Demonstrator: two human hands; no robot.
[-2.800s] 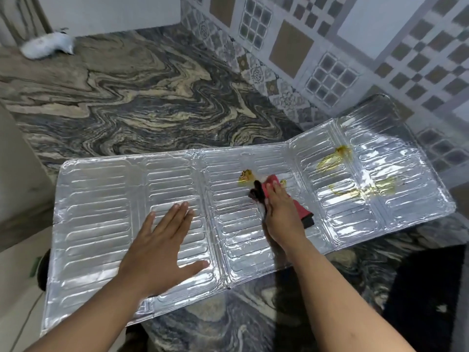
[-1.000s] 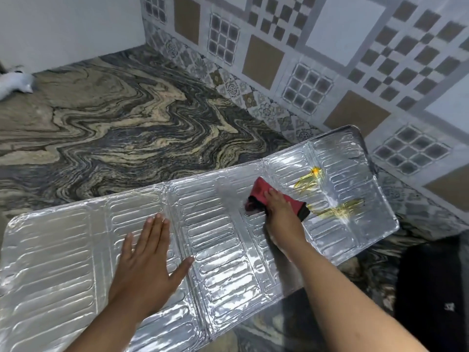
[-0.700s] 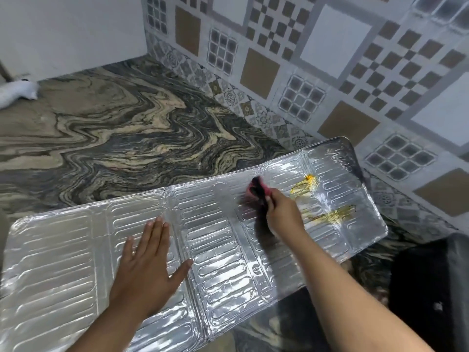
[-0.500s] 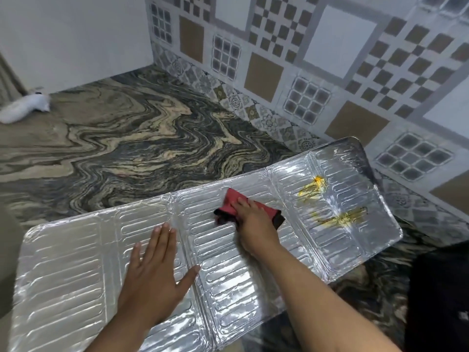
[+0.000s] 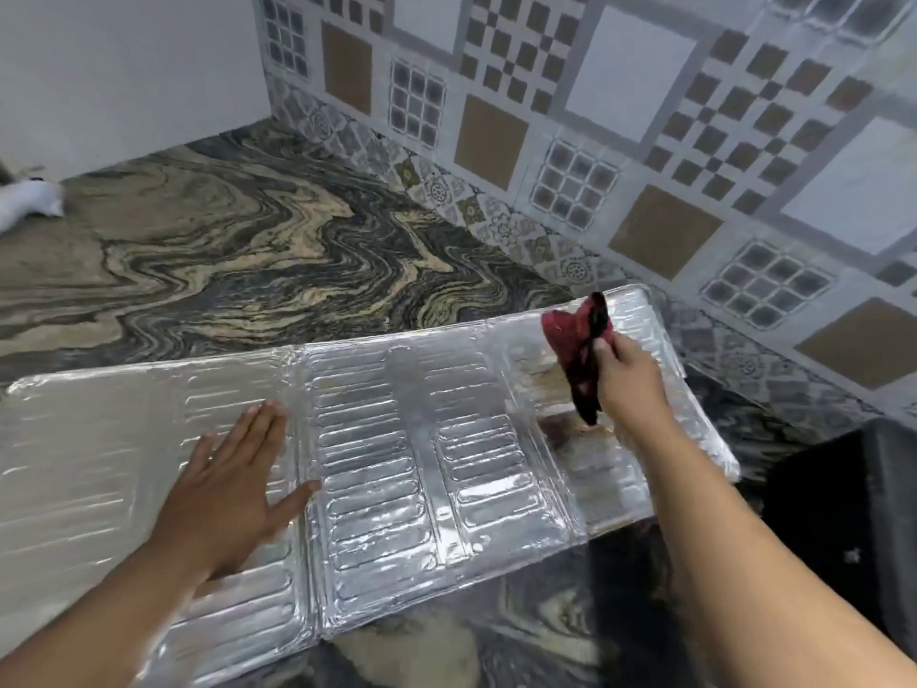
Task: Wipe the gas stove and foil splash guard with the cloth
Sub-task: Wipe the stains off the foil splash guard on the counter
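Observation:
The foil splash guard (image 5: 397, 439) lies flat and unfolded on the marbled counter, its ribbed panels shiny. My left hand (image 5: 233, 484) presses flat on the left-middle panels, fingers spread. My right hand (image 5: 625, 374) grips a bunched red and black cloth (image 5: 578, 355) over the right end panel, with part of the cloth sticking up and part hanging down. Faint brownish smears show on the foil under the cloth. The frame is blurred by motion. No gas stove burner is visible.
The swirled stone counter (image 5: 248, 270) stretches behind the guard. A patterned tiled wall (image 5: 595, 116) runs along the right and back. A white cloth or object (image 5: 25, 206) lies at the far left edge. A dark black surface (image 5: 843, 513) sits at the right.
My right hand swept the cloth from the middle panel to the right end panel. The yellow streaks there are now smeared to faint marks. My left hand stays pressed flat.

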